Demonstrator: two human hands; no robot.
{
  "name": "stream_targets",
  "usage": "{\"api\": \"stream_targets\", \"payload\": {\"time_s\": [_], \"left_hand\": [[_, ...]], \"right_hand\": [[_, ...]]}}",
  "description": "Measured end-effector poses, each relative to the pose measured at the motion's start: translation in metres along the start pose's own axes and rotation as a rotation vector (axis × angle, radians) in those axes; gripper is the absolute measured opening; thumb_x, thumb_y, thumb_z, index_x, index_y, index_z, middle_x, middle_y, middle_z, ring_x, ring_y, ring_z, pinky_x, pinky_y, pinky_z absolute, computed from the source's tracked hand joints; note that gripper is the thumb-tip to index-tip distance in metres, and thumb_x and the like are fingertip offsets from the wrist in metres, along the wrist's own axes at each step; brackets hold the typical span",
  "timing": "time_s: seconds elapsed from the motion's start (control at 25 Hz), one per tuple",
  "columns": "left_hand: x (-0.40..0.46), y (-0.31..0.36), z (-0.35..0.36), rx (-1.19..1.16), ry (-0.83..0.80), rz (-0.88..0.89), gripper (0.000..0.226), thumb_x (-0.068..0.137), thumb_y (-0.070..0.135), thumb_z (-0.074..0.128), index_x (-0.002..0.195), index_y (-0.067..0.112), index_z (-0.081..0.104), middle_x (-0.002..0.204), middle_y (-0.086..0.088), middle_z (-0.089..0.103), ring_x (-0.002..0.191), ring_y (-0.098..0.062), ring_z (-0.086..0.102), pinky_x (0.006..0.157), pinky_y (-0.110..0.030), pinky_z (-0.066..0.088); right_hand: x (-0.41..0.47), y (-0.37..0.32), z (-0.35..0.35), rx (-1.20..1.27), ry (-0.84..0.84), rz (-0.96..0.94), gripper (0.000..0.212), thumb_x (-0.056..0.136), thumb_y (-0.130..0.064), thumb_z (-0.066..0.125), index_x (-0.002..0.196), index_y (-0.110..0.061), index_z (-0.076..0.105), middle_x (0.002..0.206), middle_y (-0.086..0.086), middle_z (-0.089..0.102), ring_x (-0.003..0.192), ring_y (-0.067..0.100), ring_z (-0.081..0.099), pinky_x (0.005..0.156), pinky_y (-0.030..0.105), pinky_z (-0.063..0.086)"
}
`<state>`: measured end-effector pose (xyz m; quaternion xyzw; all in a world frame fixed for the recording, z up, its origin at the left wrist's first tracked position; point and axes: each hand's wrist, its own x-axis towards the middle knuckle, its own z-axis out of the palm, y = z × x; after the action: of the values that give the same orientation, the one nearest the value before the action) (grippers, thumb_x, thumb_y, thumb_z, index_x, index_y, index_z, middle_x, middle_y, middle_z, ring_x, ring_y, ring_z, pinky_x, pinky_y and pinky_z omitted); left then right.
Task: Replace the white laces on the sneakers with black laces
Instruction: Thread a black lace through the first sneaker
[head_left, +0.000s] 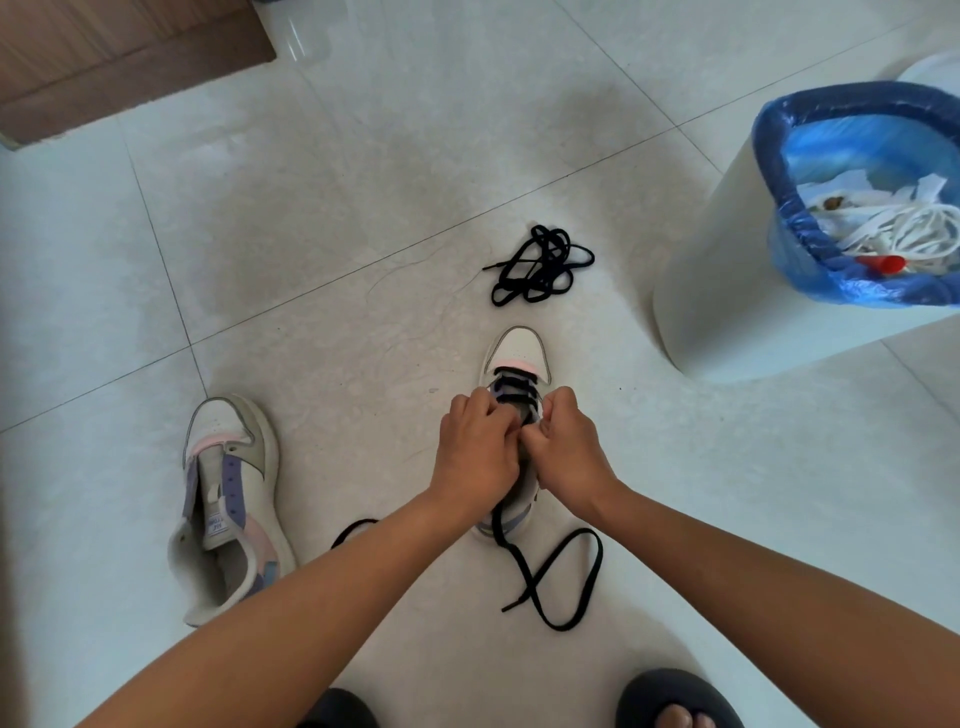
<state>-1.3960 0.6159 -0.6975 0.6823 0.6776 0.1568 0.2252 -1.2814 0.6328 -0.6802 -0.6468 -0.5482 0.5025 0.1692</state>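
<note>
Black lace (545, 571) pinched by left hand (475, 447) and right hand (563, 447) over sneaker (517, 358); an eyelet could be skipped if grip slips

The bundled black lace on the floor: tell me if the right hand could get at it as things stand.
Probably yes. The bundled black lace lies on bare tile just beyond the toe of the sneaker being laced, with nothing between them. But the right hand is busy pinching the lace at the eyelets and would have to let go first.
</note>
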Motion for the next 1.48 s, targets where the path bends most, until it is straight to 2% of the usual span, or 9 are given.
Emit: {"api": "stream_targets", "payload": {"time_s": [0.16, 0.4, 0.6, 0.84, 1.0, 1.08, 1.24, 1.32, 1.48], "left_hand": [[-0.012, -0.007, -0.004, -0.023, -0.09, -0.05, 0.014, 0.09, 0.011, 0.054, 0.089, 0.003, 0.065, 0.095, -0.011, 0.052, 0.091, -0.027, 0.044, 0.08, -0.037, 0.041], [-0.032, 0.002, -0.012, 0.069, -0.018, 0.031, 0.032, 0.079, 0.028, 0.043, 0.056, 0.009, 0.055, 0.074, -0.01, 0.049, 0.063, -0.026, 0.049, 0.049, -0.032, 0.042], [-0.05, 0.003, -0.03, -0.108, -0.134, -0.113, 0.029, 0.095, 0.028, 0.048, 0.077, 0.01, 0.06, 0.084, 0.002, 0.045, 0.083, -0.017, 0.046, 0.076, -0.029, 0.04], [-0.068, 0.014, -0.056, 0.011, -0.352, 0.003, 0.033, 0.099, 0.033, 0.038, 0.078, 0.013, 0.055, 0.077, 0.002, 0.046, 0.074, -0.018, 0.049, 0.063, -0.026, 0.029], [-0.046, 0.005, -0.042, 0.098, -0.266, -0.244, 0.037, 0.101, 0.035, 0.031, 0.091, 0.012, 0.058, 0.088, 0.0, 0.043, 0.08, -0.018, 0.051, 0.065, -0.027, 0.036], [-0.038, 0.007, -0.03, 0.107, -0.343, -0.279, 0.041, 0.099, 0.039, 0.035, 0.1, 0.009, 0.062, 0.095, -0.004, 0.042, 0.088, -0.022, 0.053, 0.067, -0.029, 0.041], [-0.033, 0.012, -0.018, -0.079, -0.325, -0.41, 0.034, 0.095, 0.028, 0.046, 0.071, 0.008, 0.06, 0.094, -0.011, 0.04, 0.091, -0.031, 0.052, 0.072, -0.036, 0.045], [-0.035, 0.015, -0.023, -0.238, -0.232, -0.424, 0.038, 0.091, 0.016, 0.047, 0.053, 0.012, 0.046, 0.087, -0.012, 0.04, 0.089, -0.035, 0.054, 0.068, -0.035, 0.044], [-0.047, 0.017, -0.038, -0.334, -0.338, -0.258, 0.027, 0.095, 0.015, 0.046, 0.077, 0.006, 0.064, 0.08, -0.003, 0.042, 0.079, -0.015, 0.05, 0.068, -0.03, 0.044]], "right_hand": [[-0.005, -0.002, 0.003, -0.056, -0.029, -0.032, 0.015, 0.09, -0.006, 0.043, 0.086, -0.014, 0.031, 0.066, -0.003, 0.039, 0.054, 0.011, 0.031, 0.046, 0.018, 0.029], [-0.017, -0.004, 0.0, -0.08, -0.037, 0.0, 0.013, 0.093, -0.016, 0.044, 0.083, -0.016, 0.036, 0.064, -0.004, 0.043, 0.053, 0.011, 0.035, 0.048, 0.019, 0.031], [-0.04, -0.003, 0.01, -0.088, -0.106, 0.134, 0.036, 0.096, -0.026, 0.039, 0.069, -0.006, 0.051, 0.063, 0.005, 0.05, 0.058, 0.016, 0.045, 0.058, 0.035, 0.044], [-0.029, -0.014, -0.001, 0.568, -0.282, 0.548, 0.031, 0.097, -0.028, 0.048, 0.082, -0.007, 0.065, 0.051, -0.001, 0.031, 0.041, 0.01, 0.024, 0.04, 0.021, 0.028], [-0.036, -0.009, -0.003, 0.42, -0.236, 0.447, 0.028, 0.095, -0.028, 0.053, 0.083, -0.011, 0.071, 0.065, 0.002, 0.046, 0.059, 0.013, 0.039, 0.058, 0.022, 0.04], [-0.041, -0.007, -0.003, 0.435, -0.235, 0.429, 0.028, 0.095, -0.026, 0.052, 0.08, -0.013, 0.071, 0.08, 0.003, 0.065, 0.074, 0.017, 0.055, 0.073, 0.025, 0.047], [-0.041, -0.011, 0.002, 0.422, -0.245, 0.436, 0.028, 0.095, -0.022, 0.052, 0.078, -0.012, 0.072, 0.1, 0.006, 0.071, 0.1, 0.021, 0.062, 0.099, 0.035, 0.046], [-0.038, -0.018, 0.001, 0.548, -0.278, 0.473, 0.028, 0.095, -0.02, 0.051, 0.077, -0.009, 0.07, 0.095, 0.007, 0.069, 0.095, 0.021, 0.062, 0.095, 0.033, 0.049], [-0.036, -0.023, -0.007, 0.704, -0.272, 0.505, 0.025, 0.095, -0.016, 0.051, 0.081, -0.005, 0.068, 0.079, 0.008, 0.069, 0.075, 0.019, 0.064, 0.073, 0.028, 0.05]]}}
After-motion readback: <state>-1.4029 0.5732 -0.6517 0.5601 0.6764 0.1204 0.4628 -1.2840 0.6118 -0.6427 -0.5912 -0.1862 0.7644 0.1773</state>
